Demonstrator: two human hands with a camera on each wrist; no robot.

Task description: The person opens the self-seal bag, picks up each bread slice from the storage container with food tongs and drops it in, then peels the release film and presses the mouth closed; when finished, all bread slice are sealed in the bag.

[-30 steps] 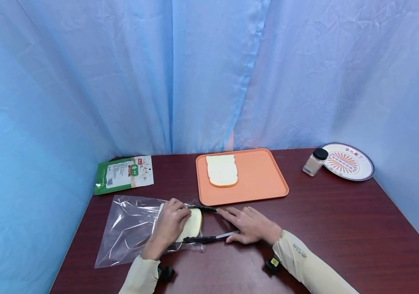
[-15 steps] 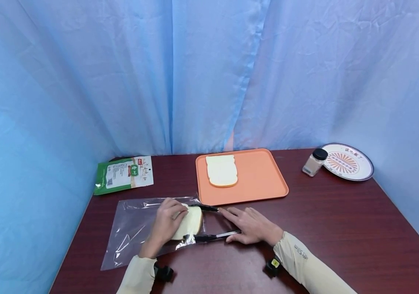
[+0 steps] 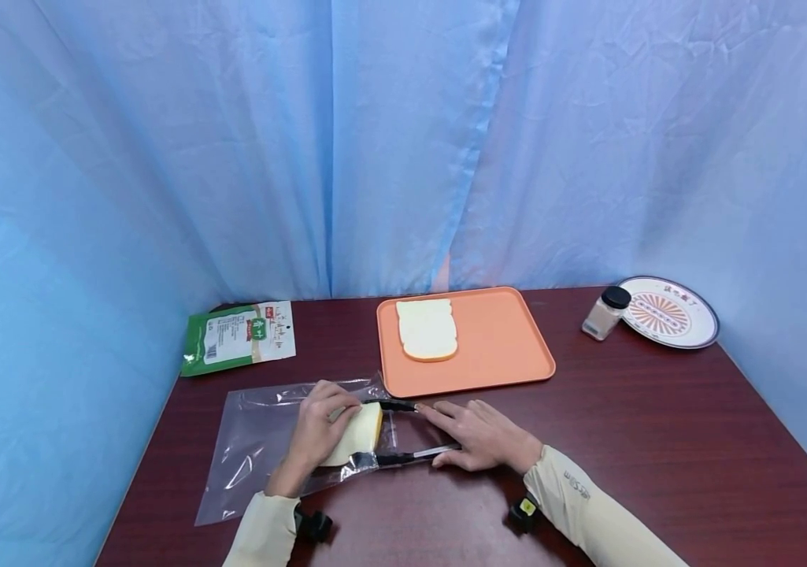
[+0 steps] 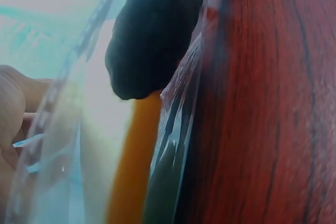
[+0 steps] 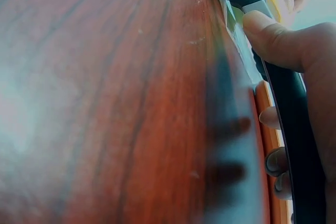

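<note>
My left hand (image 3: 316, 425) grips a bread slice (image 3: 357, 441) by its upper side, over a clear plastic bag (image 3: 254, 425). The slice is tilted, and its orange-brown crust faces right. Tongs (image 3: 396, 458) with black tips reach in at the bag's right end, their arms spread on either side of the bread. My right hand (image 3: 484, 433) holds them, thumb on the near arm and forefinger at the far one. In the left wrist view, a black tong tip (image 4: 152, 35) overlaps the bread's crust (image 4: 134, 161), with plastic film around them. My right thumb (image 5: 273, 35) presses the tongs in the right wrist view.
An orange tray (image 3: 498, 346) with another bread slice (image 3: 427, 329) lies behind the tongs, close to the bag. At the back left is a green-and-white packet (image 3: 238, 337). A black-capped jar (image 3: 606, 313) stands at the right beside a patterned plate (image 3: 671, 312). Blue curtains surround the table.
The left hand has shifted slightly left, and the bag's right end now reaches over the tong tips. The bread slice has tipped, showing its right crust. The right hand has barely moved.
</note>
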